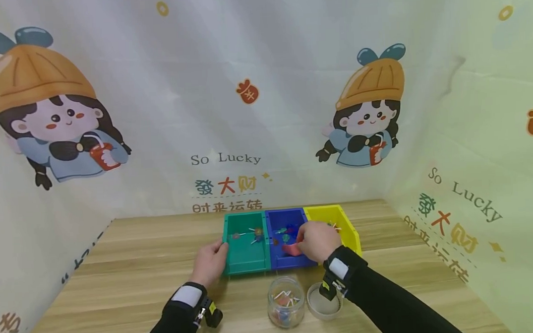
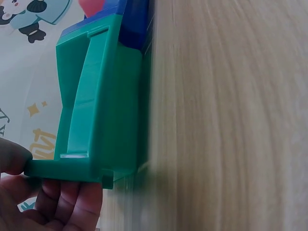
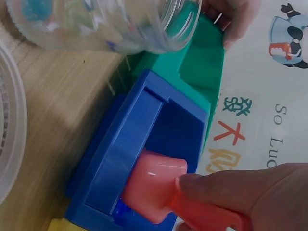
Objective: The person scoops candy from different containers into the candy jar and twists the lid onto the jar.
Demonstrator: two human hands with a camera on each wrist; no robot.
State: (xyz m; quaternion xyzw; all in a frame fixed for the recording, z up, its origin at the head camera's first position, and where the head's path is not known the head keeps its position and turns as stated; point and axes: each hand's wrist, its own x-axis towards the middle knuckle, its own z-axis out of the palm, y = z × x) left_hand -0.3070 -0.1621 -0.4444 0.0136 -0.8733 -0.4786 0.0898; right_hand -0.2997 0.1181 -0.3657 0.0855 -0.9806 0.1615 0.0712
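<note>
Pinching the red scoop by its handle in the right grip, positioning its head inside the blue bin. Pinching the side wall of the adjoining green bin with the left grip. Showing the yellow bin at the blue bin's right, and, nearer on the table, an uncovered jar just beside a round lid.

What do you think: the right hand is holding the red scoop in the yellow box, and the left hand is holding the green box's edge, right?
Not quite: the red scoop is in the blue box, not the yellow box. The right wrist view shows it. The right hand holds the scoop, and the left hand holds the green box's edge.
</note>
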